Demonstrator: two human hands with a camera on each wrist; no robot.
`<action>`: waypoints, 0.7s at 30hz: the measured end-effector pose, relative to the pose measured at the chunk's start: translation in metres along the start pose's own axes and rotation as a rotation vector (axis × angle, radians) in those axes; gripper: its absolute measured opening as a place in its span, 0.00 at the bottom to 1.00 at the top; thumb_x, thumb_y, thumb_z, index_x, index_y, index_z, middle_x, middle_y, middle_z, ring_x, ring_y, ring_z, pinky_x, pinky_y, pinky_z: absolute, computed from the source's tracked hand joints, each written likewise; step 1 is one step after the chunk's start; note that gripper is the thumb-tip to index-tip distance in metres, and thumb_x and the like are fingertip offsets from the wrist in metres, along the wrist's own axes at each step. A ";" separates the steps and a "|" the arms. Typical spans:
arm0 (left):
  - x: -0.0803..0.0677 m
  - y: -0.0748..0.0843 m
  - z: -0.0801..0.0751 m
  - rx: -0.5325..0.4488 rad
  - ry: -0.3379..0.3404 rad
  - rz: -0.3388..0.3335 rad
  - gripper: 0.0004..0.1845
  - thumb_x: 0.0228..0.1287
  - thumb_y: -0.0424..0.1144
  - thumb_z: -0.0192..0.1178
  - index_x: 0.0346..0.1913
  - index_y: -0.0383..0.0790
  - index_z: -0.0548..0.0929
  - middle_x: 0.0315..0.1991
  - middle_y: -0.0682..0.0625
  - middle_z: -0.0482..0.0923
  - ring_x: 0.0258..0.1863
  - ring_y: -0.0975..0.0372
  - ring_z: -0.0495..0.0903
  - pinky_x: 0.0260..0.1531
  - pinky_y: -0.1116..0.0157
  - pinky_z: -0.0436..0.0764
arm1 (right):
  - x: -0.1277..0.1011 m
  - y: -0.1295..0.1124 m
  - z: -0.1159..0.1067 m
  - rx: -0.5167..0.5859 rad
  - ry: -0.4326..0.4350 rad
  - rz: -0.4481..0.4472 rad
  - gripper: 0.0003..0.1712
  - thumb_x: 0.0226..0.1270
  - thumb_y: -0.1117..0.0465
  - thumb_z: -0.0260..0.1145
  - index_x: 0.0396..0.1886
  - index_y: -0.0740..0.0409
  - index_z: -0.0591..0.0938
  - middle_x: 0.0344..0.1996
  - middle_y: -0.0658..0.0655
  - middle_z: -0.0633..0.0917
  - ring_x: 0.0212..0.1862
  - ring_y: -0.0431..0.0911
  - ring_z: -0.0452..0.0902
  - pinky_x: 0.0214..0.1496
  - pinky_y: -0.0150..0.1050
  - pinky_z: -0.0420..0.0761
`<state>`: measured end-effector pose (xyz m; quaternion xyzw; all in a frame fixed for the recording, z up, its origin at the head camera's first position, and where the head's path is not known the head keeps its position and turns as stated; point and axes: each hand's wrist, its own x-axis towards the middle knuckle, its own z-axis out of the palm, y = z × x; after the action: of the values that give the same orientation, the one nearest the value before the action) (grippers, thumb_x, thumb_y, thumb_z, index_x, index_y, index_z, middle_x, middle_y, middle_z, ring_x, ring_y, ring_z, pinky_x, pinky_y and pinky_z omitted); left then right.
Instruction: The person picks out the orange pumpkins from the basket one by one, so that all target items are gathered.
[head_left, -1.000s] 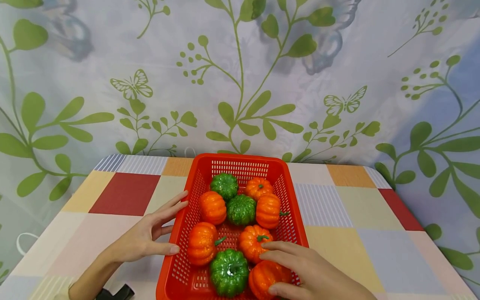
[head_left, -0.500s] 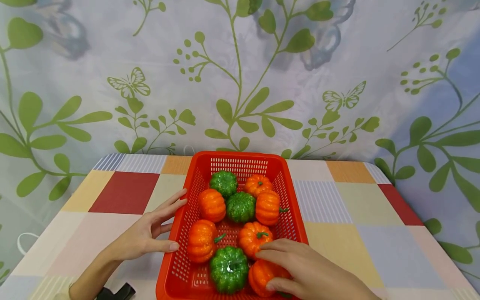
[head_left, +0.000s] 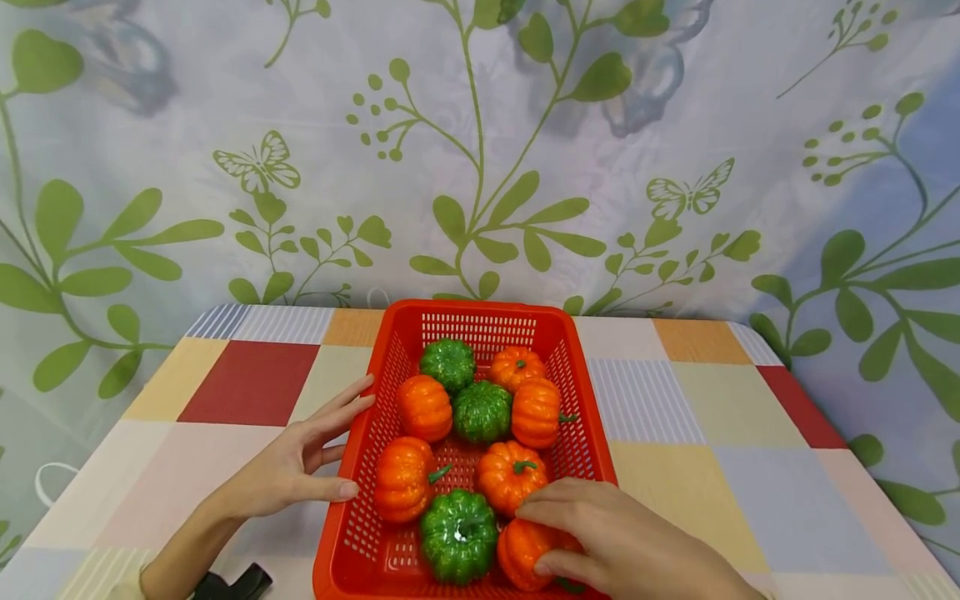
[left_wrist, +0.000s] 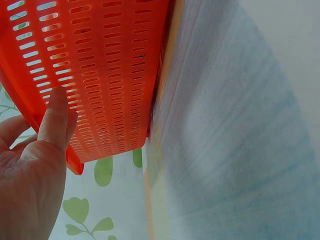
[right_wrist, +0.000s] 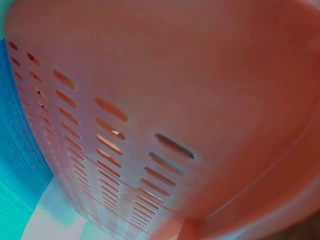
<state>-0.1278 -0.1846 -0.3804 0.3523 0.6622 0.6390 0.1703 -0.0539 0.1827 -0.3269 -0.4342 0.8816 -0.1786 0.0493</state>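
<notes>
A red slotted basket point(head_left: 480, 310) stands mid-table and holds several orange and green toy pumpkins. My left hand point(head_left: 341, 446) lies against its left wall with straight fingers, the thumb point(left_wrist: 55, 120) touching the slotted wall point(left_wrist: 100, 65). My right hand point(head_left: 542, 540) reaches into the near right corner, where index finger and thumb curl round an orange pumpkin point(head_left: 519, 546). A green pumpkin point(head_left: 459, 535) sits just left of it and another orange pumpkin point(head_left: 512, 475) just behind. The right wrist view is filled by the blurred red basket wall point(right_wrist: 150, 100).
The table wears a checked cloth point(head_left: 675, 417) of red, yellow, grey and striped squares. A leaf-and-butterfly curtain point(head_left: 480, 150) hangs close behind the table. A small dark object point(head_left: 232, 582) lies at the near edge by my left forearm.
My right hand's fingers have drawn back and curled tighter round the front orange pumpkin. My left hand has stayed against the basket's left wall.
</notes>
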 end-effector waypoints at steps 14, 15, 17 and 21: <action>0.001 0.001 0.002 -0.050 -0.007 -0.021 0.41 0.53 0.24 0.59 0.70 0.37 0.52 0.72 0.49 0.35 0.67 0.53 0.50 0.53 0.59 0.71 | -0.006 0.000 -0.006 0.120 0.002 0.040 0.22 0.62 0.44 0.59 0.55 0.43 0.76 0.48 0.37 0.76 0.52 0.37 0.71 0.51 0.41 0.74; 0.001 0.001 0.002 -0.050 -0.004 -0.024 0.41 0.53 0.24 0.59 0.70 0.37 0.52 0.72 0.50 0.35 0.67 0.53 0.50 0.53 0.59 0.71 | -0.006 0.000 -0.007 0.125 0.001 0.053 0.23 0.62 0.43 0.58 0.55 0.42 0.75 0.49 0.36 0.76 0.52 0.38 0.70 0.52 0.42 0.74; 0.001 0.002 0.002 -0.047 0.001 -0.028 0.41 0.53 0.24 0.59 0.70 0.37 0.52 0.72 0.50 0.36 0.67 0.54 0.50 0.53 0.59 0.72 | -0.007 -0.001 -0.008 0.128 -0.002 0.080 0.23 0.61 0.42 0.58 0.56 0.40 0.75 0.49 0.35 0.75 0.54 0.40 0.69 0.53 0.44 0.73; 0.000 0.002 0.002 -0.051 0.009 -0.028 0.41 0.53 0.24 0.59 0.70 0.37 0.52 0.72 0.50 0.36 0.67 0.54 0.50 0.53 0.59 0.71 | -0.007 -0.001 -0.010 0.134 -0.028 0.121 0.24 0.61 0.41 0.57 0.57 0.36 0.74 0.51 0.36 0.74 0.57 0.42 0.67 0.54 0.47 0.72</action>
<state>-0.1258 -0.1830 -0.3789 0.3354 0.6513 0.6550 0.1854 -0.0515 0.1909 -0.3175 -0.3785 0.8915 -0.2275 0.1013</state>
